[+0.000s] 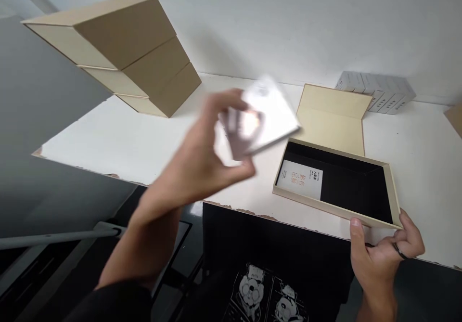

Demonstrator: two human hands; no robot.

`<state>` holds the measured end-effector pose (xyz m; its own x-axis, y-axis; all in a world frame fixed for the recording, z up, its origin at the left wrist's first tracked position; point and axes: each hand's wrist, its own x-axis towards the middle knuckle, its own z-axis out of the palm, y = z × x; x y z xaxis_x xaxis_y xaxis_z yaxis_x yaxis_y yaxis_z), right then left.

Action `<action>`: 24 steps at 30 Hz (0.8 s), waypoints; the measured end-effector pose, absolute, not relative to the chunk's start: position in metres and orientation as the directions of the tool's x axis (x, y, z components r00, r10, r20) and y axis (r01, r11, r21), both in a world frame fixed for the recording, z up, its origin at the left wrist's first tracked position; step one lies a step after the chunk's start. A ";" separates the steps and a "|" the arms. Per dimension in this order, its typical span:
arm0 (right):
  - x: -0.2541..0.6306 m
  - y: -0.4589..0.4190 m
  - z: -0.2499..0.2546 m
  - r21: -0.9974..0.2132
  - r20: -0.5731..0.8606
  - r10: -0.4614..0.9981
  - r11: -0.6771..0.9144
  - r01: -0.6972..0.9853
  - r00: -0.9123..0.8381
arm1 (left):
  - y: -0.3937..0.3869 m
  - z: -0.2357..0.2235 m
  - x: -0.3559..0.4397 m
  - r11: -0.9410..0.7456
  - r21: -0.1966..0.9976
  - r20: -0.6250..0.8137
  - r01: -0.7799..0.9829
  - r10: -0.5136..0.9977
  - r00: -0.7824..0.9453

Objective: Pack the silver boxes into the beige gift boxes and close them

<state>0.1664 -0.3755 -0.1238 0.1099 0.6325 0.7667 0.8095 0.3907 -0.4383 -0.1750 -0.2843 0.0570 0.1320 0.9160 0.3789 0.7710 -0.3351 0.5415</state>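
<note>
My left hand (212, 144) grips a small white box (269, 115) with a printed picture on its face, blurred by motion. It is held in the air above the table, left of an open cream box (335, 206). That box has a black inside, and its lid (330, 120) is folded back toward the wall. A white printed card or small box (301, 180) lies in its left end. My right hand (382, 250) holds the cream box at its near right corner, thumb on the front side and fingers round the end. A dark ring is on one finger.
Several large tan boxes (126, 57) are stacked at the back left of the white table (90, 139). A row of several small white boxes (377, 91) stands against the wall behind the lid. The table's front edge is chipped. A brown object (455, 119) shows at the far right.
</note>
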 end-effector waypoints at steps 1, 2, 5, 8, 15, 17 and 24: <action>0.166 -0.376 -0.124 -0.444 0.758 0.643 0.379 0.812 0.115 | -0.278 0.060 -0.157 -0.486 0.478 0.364 0.732 0.868 0.338; 0.166 -0.377 -0.124 -0.450 0.749 0.652 0.368 0.814 0.119 | -0.273 0.062 -0.140 -0.609 0.395 0.299 0.688 0.793 0.530; 0.166 -0.379 -0.126 -0.457 0.733 0.668 0.344 0.820 0.129 | -0.260 0.060 -0.102 -0.785 0.238 0.042 0.572 0.596 0.802; 0.166 -0.379 -0.128 -0.439 0.736 0.662 0.311 0.843 0.139 | -0.255 0.060 -0.088 -0.810 0.225 -0.136 0.542 0.525 0.840; 0.167 -0.376 -0.127 -0.399 0.761 0.638 0.318 0.860 0.117 | -0.247 0.066 -0.069 -0.817 0.190 -0.167 0.545 0.520 0.838; 0.171 -0.376 -0.130 -0.403 0.759 0.640 0.320 0.857 0.118 | -0.244 0.059 -0.060 -0.820 0.154 -0.297 0.551 0.493 0.818; 0.184 -0.376 -0.141 -0.346 0.776 0.626 0.331 0.878 0.069 | -0.241 0.050 -0.056 -0.813 0.079 -0.401 0.577 0.504 0.765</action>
<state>0.1843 -0.3759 -0.1405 0.0690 0.6264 0.7764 0.8779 0.3315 -0.3455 -0.0563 -0.2414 0.0504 0.7645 0.5043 -0.4015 0.5775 -0.8126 0.0791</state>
